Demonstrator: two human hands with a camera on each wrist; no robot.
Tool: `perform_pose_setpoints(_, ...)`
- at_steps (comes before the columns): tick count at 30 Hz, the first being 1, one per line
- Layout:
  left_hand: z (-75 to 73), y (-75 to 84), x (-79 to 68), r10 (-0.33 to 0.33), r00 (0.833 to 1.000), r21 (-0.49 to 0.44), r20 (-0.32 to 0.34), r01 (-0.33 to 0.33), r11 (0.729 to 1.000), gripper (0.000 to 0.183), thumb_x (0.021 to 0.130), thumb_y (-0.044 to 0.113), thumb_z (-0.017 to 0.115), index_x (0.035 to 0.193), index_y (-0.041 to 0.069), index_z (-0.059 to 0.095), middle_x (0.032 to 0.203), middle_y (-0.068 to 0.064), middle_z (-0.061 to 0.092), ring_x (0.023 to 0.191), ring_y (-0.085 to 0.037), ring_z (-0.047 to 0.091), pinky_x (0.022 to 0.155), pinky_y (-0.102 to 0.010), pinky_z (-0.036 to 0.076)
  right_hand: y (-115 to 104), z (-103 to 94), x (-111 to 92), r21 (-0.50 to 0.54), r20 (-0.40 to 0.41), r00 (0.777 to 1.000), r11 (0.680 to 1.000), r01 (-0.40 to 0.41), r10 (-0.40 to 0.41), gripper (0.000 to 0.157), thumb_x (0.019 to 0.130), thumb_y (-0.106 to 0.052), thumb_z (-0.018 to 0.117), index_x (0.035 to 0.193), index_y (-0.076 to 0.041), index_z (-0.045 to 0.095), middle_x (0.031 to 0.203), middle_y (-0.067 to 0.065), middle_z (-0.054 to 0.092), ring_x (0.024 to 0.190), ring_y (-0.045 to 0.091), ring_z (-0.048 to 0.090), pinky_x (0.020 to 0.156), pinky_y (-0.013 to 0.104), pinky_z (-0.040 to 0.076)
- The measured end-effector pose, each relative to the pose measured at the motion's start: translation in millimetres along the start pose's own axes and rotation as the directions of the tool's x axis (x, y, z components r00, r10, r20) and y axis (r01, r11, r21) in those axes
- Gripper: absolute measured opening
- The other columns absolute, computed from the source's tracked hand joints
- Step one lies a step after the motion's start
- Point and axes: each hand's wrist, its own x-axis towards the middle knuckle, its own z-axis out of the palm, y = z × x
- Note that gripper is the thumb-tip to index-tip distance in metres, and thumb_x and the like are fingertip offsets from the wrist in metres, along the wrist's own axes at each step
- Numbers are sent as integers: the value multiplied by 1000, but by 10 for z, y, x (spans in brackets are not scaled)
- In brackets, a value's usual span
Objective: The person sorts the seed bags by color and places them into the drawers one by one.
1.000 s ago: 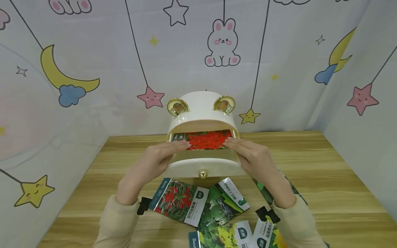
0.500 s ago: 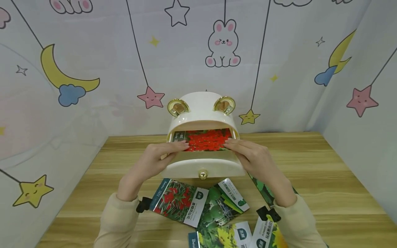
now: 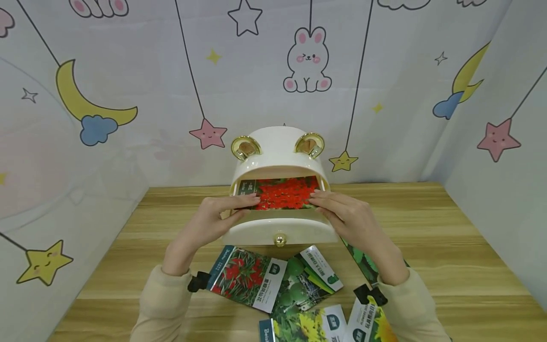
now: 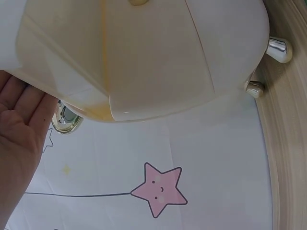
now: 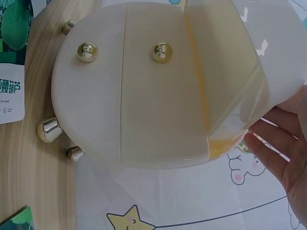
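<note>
A seed packet (image 3: 284,194) with red flowers lies inside the mouth of a white storage box (image 3: 279,152) with gold-rimmed ears, in the head view. My left hand (image 3: 209,216) reaches in from the left, straight fingertips on the packet's left part, thumb lower near its front edge. From the opposite side, my right hand (image 3: 348,213) rests straight fingertips on the packet's right end. The wrist views show the box's front, with a gold knob (image 5: 162,52), and both hands' fingers extended beside its upper opening; the packet is hidden there.
Several other seed packets lie on the wooden table (image 3: 128,266) before the box, including a red-flowered one (image 3: 249,278), a green one (image 3: 305,280) and a yellow-flowered one (image 3: 309,325). A printed curtain (image 3: 256,85) hangs behind. Black straps (image 3: 198,281) sit at the wrists.
The red-flowered packet has shifted slightly toward me and shows a little more of its face. The left fingertips moved slightly left and the thumb came into sight near the packet's front edge.
</note>
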Motion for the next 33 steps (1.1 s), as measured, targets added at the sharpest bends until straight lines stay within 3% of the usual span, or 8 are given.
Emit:
perform_pose_setpoints(6,0,15,0,-17,1000,-36,-4,17,999,30,84,8,62,114,11,65,115,-2,66,91,-4,62,66,-15,47,-5,-14,-16,16,44,998,999,-47,47,29,78,-8,68,107,-10,68,107,5,69,101,21,65,82,34,54)
perform_pose_setpoints(11,-4,34,-13,-77,997,-86,-20,75,994,31,86,8,61,116,12,64,115,0,66,77,-3,57,63,-18,44,-17,-26,-21,15,66,995,997,-71,70,29,79,-9,67,108,-11,68,110,4,68,104,19,64,84,33,54)
perform_pose_setpoints(13,-8,41,-25,-112,993,-112,-27,108,988,31,87,10,59,117,13,63,116,1,65,80,-3,58,67,-18,45,-20,-30,-20,18,63,995,997,-73,71,29,79,-8,67,108,-11,68,110,4,68,104,19,64,84,32,53)
perform_pose_setpoints(18,-7,56,-54,-172,984,-124,-46,166,978,30,89,13,57,118,17,62,118,3,65,109,-9,60,85,-21,49,-24,-41,-15,32,51,996,997,-69,68,30,78,-6,68,108,-10,68,109,5,68,103,20,64,84,33,53)
perform_pose_setpoints(26,10,86,-96,-216,973,-137,-77,204,969,31,90,15,56,120,22,60,121,3,63,114,-12,58,93,-40,49,-38,-54,-6,97,55,995,991,-88,83,31,78,-4,67,108,-10,67,108,4,69,104,19,63,89,24,49)
perform_pose_setpoints(33,21,173,-114,-193,974,-130,-119,177,976,32,90,12,56,121,19,61,122,3,62,114,-9,57,92,-30,50,-91,-78,4,190,39,993,975,-113,107,34,78,1,66,110,-9,66,110,6,68,104,17,63,95,10,42)
